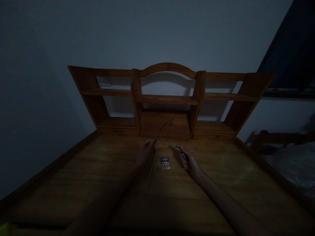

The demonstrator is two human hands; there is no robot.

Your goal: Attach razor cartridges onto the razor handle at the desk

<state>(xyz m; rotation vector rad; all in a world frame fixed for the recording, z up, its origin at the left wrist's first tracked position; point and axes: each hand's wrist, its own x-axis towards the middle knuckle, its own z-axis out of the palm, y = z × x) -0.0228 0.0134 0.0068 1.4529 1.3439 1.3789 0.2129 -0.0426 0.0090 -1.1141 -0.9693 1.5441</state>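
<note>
The scene is dim. My left hand point(145, 151) is closed around the top end of a long thin strap-like object point(152, 166) that runs back toward me over the wooden desk point(98, 170). My right hand point(190, 162) grips a small dark tool with a metal head point(180, 150), pointing up and to the left. Between the two hands lies a small clear packet of tiny dark parts point(165, 163) flat on the desk.
A wooden hutch with open shelves point(167, 100) stands at the back of the desk against a pale wall. A bed with a wooden frame point(283, 147) is at the right. Raised wooden rims run along the desk's left and right edges.
</note>
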